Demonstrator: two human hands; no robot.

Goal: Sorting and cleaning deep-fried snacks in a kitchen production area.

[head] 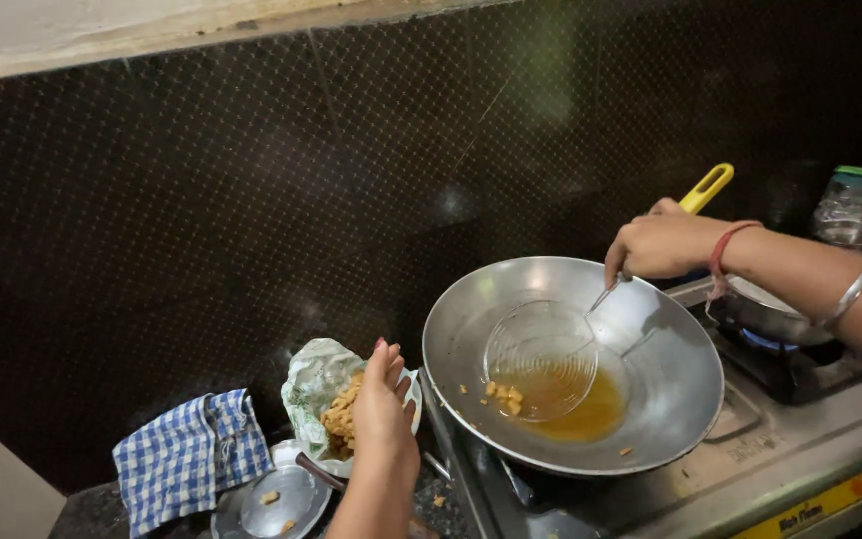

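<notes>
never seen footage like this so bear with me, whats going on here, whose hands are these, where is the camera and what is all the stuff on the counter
There is just one picture, taken by a camera worn on a person's head, looking down at that person's own two bare hands in a kitchen. No machine is involved.

The right hand grips the yellow handle of a wire skimmer, whose basket rests inside a large metal wok on a gas stove. The wok holds a little amber oil and a few fried bits.

The left hand is open, holding nothing, and reaches over a plate of fried food lined with paper.

Beside it on the dark counter lie a blue checked cloth and a small steel lid. A second pan sits on the far burner, with jars behind.
</notes>
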